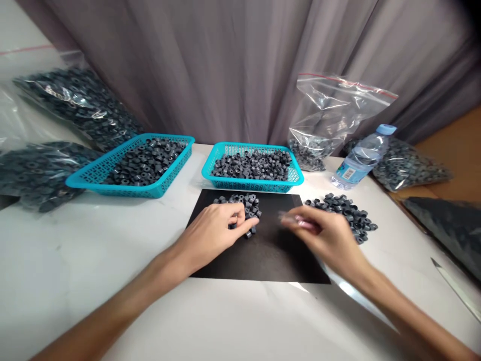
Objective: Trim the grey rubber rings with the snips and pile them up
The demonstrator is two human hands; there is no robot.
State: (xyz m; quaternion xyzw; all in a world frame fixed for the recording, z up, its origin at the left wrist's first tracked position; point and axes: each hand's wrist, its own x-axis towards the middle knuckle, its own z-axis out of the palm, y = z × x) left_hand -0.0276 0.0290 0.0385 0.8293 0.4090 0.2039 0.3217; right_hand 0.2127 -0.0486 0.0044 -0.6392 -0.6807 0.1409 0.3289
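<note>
while the full bags (71,103) slumped at the far left, the left tray (122,190) sat right beside them, loaded with grey parts (145,163), its low walls presumably there to stop them rolling. and there was the left hand (216,223), low over the near pile (252,203), thumb apart from curled fingers; whether they pinched a part, no telling! that pile lay on the dark mat (259,260), in front of the middle tray (255,185), between both hands, likely for easy reach. next, the right hand (328,230), clamped on a pinkish tool (306,223), blurred, its end angled leftward to face the pile, it seemed. the right pile (347,213) lay off the mat, perhaps to keep two lots separate, with the bottle (355,163) behind.
</note>
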